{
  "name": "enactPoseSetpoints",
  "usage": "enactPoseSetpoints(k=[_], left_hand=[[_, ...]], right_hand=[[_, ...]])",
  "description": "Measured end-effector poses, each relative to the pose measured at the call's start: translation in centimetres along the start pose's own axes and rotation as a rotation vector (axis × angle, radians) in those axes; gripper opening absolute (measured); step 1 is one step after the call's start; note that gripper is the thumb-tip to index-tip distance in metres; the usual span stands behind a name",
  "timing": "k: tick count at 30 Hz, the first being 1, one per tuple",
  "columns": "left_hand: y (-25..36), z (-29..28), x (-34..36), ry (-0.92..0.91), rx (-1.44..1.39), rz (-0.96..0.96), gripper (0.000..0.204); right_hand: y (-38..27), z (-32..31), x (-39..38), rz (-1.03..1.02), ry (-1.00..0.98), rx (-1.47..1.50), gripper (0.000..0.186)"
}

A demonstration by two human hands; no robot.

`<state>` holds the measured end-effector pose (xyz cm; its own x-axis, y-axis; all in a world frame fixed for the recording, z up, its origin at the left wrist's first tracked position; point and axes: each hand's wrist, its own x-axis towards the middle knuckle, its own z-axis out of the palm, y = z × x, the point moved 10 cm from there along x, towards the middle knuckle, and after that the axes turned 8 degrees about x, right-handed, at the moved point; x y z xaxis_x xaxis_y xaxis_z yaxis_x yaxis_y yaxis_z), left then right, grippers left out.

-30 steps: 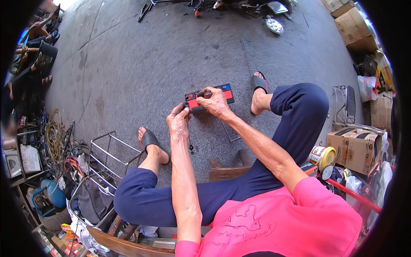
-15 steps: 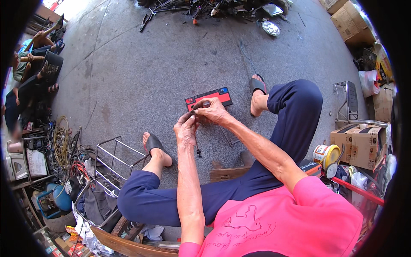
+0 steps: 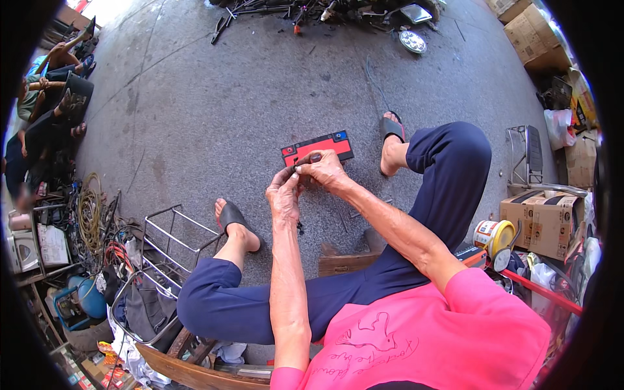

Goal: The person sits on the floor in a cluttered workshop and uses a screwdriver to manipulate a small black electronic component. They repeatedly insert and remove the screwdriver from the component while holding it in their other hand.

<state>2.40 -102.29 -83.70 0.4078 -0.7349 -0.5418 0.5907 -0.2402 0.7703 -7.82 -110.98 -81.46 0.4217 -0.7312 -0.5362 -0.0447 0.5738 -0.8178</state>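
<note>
My left hand (image 3: pixel 283 200) and my right hand (image 3: pixel 325 173) meet fingertip to fingertip in front of me. Both are closed in a pinch on a small black part (image 3: pixel 296 161), too small to name. Below the left hand dangles a black piece (image 3: pixel 300 228) that looks like a cable end; whether it joins the pinched part is hidden. Just beyond my fingers, a red and black battery (image 3: pixel 312 151) with one red and one blue terminal mark rests on the ground, its near edge partly covered by the right hand.
A metal rack (image 3: pixel 175 240) stands by my left foot, near coiled cable (image 3: pixel 91 211). Dark scrap parts (image 3: pixel 279 8) and a round lamp (image 3: pixel 413 42) lie at the far side. To the right are a yellow-lidded bucket (image 3: pixel 497 235) and cardboard boxes (image 3: pixel 543 223). People sit far left.
Both hands stay together with only a slight shift of the fingers. More of the black part shows above the fingertips, and the dangling piece has swung up closer to my left wrist.
</note>
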Motion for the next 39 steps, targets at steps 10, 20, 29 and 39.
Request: enactPoseSetpoints(k=[10, 20, 29, 39], left_hand=[[1.6, 0.6, -0.3, -0.010, 0.202, 0.131, 0.026], [3.1, 1.2, -0.7, -0.032, 0.284, 0.213, 0.024], [1.2, 0.0, -0.4, 0.119, 0.265, 0.129, 0.015], [0.0, -2.6, 1.1, 0.311, 0.340, 0.195, 0.013]], right_hand=[[0.0, -0.8, 0.7, -0.124, 0.059, -0.096, 0.017], [-0.9, 0.1, -0.5, 0.102, -0.044, 0.031, 0.024], [-1.9, -1.9, 4.8, 0.007, 0.127, -0.132, 0.025], [-1.4, -0.7, 8.4, -0.168, 0.140, -0.570, 0.031]])
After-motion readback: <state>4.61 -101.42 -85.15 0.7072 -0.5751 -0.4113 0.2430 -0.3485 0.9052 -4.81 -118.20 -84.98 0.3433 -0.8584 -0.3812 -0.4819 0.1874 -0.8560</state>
